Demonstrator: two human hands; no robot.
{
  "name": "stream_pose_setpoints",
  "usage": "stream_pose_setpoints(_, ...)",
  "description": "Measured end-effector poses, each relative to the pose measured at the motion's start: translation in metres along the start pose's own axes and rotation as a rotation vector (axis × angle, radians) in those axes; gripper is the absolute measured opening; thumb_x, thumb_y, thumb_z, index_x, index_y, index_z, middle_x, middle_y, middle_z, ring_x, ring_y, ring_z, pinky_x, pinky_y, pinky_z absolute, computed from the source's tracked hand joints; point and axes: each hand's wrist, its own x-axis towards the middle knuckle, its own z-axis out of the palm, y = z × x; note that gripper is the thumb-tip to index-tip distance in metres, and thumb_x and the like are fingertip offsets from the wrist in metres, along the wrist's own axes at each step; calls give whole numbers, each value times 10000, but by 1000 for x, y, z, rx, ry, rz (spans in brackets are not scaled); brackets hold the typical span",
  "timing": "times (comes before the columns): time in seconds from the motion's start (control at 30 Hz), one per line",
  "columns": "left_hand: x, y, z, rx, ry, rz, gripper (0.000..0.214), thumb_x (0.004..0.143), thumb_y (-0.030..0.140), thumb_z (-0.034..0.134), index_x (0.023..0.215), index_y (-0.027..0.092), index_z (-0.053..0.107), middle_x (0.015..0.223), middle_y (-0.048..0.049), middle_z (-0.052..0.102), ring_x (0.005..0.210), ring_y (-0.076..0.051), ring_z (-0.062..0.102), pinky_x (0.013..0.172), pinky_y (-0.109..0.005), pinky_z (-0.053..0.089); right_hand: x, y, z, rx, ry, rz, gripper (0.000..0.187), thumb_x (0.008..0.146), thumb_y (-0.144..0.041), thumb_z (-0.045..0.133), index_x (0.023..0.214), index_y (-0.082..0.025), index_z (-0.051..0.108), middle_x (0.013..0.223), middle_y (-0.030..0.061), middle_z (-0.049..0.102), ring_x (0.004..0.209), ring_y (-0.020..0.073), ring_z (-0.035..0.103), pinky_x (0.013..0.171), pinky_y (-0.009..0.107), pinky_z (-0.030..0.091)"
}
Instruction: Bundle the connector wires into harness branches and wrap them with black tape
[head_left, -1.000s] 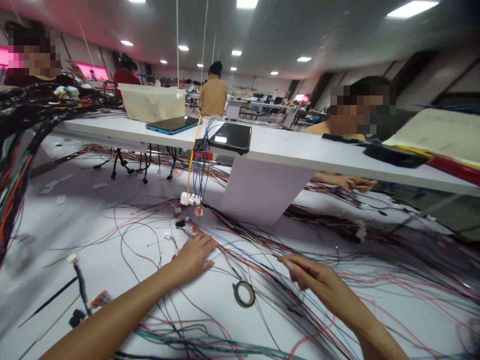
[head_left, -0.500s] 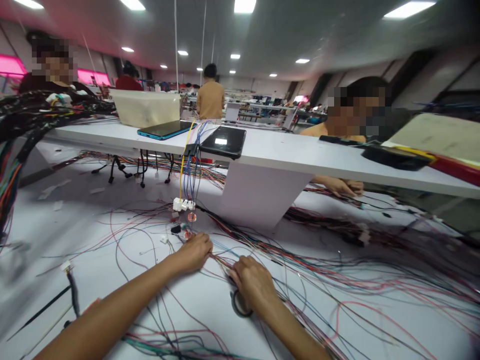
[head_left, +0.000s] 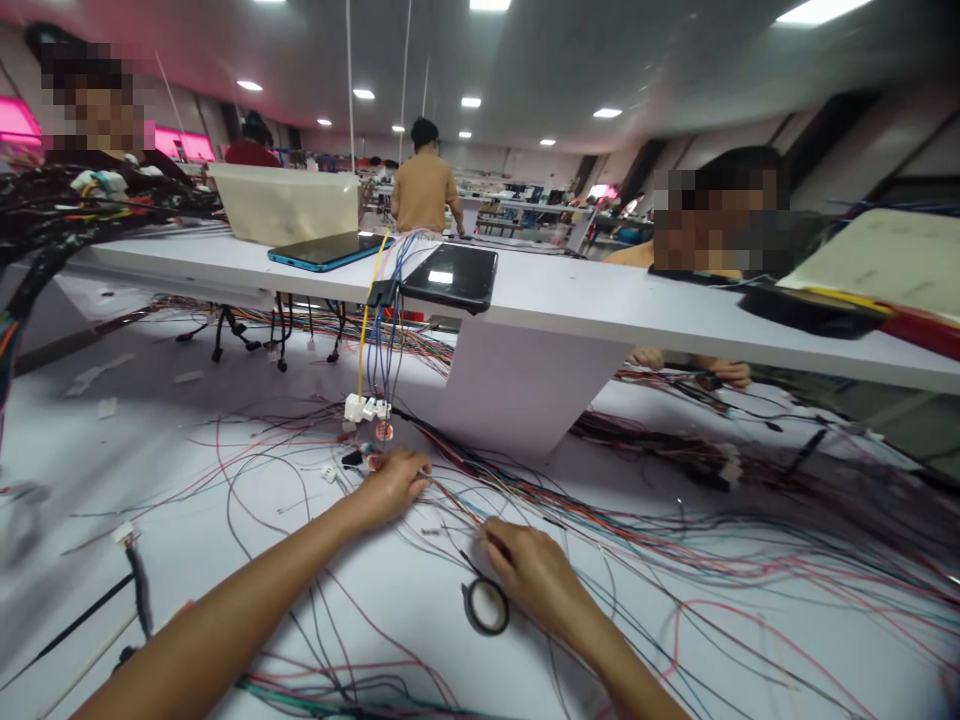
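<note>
Many loose wires — left hand touching, right hand beside tape roll

The left hand is curling over a spread of thin red, blue and black wires that are fanning out from its fingertips toward the right hand, which is resting among the same strands. A roll of black electrical tape is lying just below the right hand. Ahead of the left hand, a cluster of white connectors is sitting with yellow and blue wires rising from it, and a small white connector is lying just beside the hand
</note>
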Motion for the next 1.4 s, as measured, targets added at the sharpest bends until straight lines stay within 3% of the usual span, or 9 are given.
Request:
stream_pose_setpoints(0.2, -26, 34, -3, -10, 110, 183, 290, 759, 102, 484, 1016, 145, 610, 1010, -132, 607, 990, -264, 512, 890, -415, 390, -7, 18, -26, 364, 66, -112, 255, 911, -347, 423, 782, -194, 581, 735, 6, 612, 688, 158, 532, 637, 249, 376)
stream_pose_setpoints(0.4, -38, 62, 0, -807, -79, -198, 366, 840, 341, 486, 1153, 159, 539, 726, -12, 601, 544, -123, 512, 536, -254, 414, -9, 12, -30, 694, 22, -110, 321, 884, -450, 488, 759, -176, 597, 683, 2, 565, 648, 141, 511, 619, 248, 398)
stream_pose_setpoints(0.53, -47, 85, -23, -927, 21, -213, 354, 868, 449, 455, 927, 153, 641, 638, 8, 532, 529, -109, 453, 521, -236, 367, -10, 7, -18, 1052, -160, -69, 419, 886, -520, 448, 1108, -180, 552, 769, 15, 588, 538, 110, 542, 538, 238, 435)
stream_pose_setpoints(0.63, -65, 98, -50, -850, 49, -215, 310, 871, 420, 484, 939, 177, 663, 609, 15, 493, 564, -121, 432, 529, -233, 345, -8, 9, -4, 879, -258, -103, 331, 837, -453, 545, 1039, -198, 609, 696, -13, 600, 539, 110, 546, 533, 221, 430)
stream_pose_setpoints(0.77, -94, 100, -82, -905, 194, -316, 266, 816, 419, 581, 895, 188, 687, 649, -10, 528, 560, -120, 430, 501, -229, 344, -4, 21, 0, 674, -141, -36, 201, 794, -302, 572, 658, -160, 617, 562, -16, 570, 542, 108, 494, 540, 211, 384)
stream_pose_setpoints(0.97, -114, 98, -101, -1054, 521, -572, 260, 626, 404, 751, 719, 169, 693, 694, -46, 575, 590, -140, 490, 459, -226, 355, -20, 26, -34, 901, -62, -10, 337, 880, -445, 444, 890, -146, 600, 763, 37, 649, 521, 93, 530, 521, 216, 406)
stream_pose_setpoints(1.1, -117, 86, -99, -1124, 495, -597, 295, 607, 390, 765, 763, 151, 687, 681, -44, 575, 578, -128, 483, 454, -215, 343, -32, 27, -52, 939, -220, 42, 332, 846, -447, 530, 843, -127, 619, 627, 13, 613, 373, 60, 441, 398, 192, 299)
stream_pose_setpoints(1.27, -123, 69, -98, -1221, 458, -564, 293, 616, 362, 778, 790, 148, 681, 539, 15, 465, 479, -74, 375, 466, -201, 348, -44, 23, -44, 983, 121, -5, 342, 863, -387, 530, 1140, -187, 522, 876, 35, 639, 625, 114, 581, 597, 242, 451)
stream_pose_setpoints(1.4, -121, 76, -104, -1293, 476, -539, 253, 681, 354, 750, 805, 148, 670, 496, 56, 362, 460, -50, 287, 463, -180, 308, -61, 4, -18, 573, -143, -219, 198, 846, -339, 582, 982, -205, 635, 913, 29, 660, 749, 141, 585, 713, 258, 457)
